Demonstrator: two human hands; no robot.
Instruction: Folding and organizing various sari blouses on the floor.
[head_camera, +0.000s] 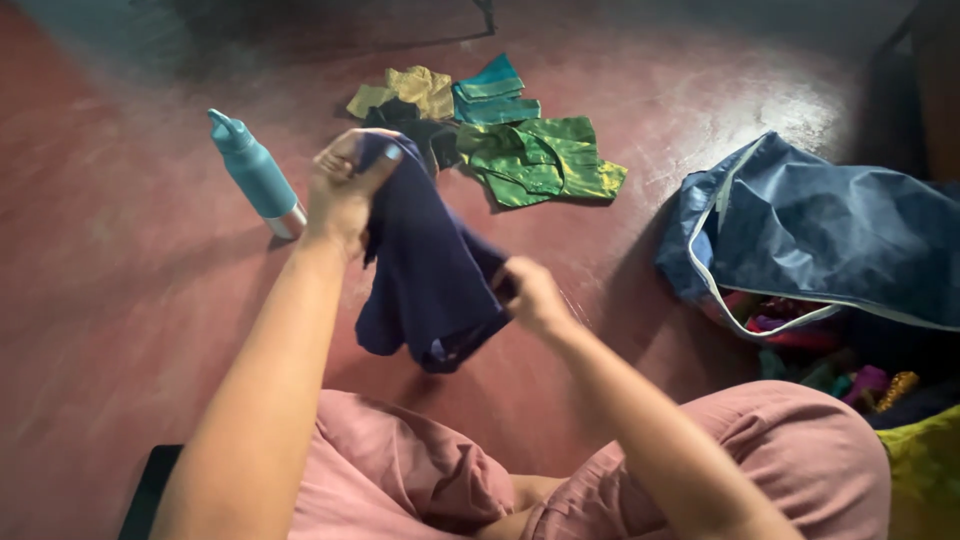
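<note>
Navy cloth (425, 270) between left hand (345, 190) and right hand (532, 295)

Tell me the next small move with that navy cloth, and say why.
Probably draw the right hand down and outward to spread the navy cloth. The left hand pinches its top edge high, while the rest hangs bunched and creased between both hands, above the red floor.

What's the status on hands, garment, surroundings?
Left hand and right hand both gripping the navy blue garment, held above the red floor. Teal bottle beside the left hand. Folded pile beyond.
</note>
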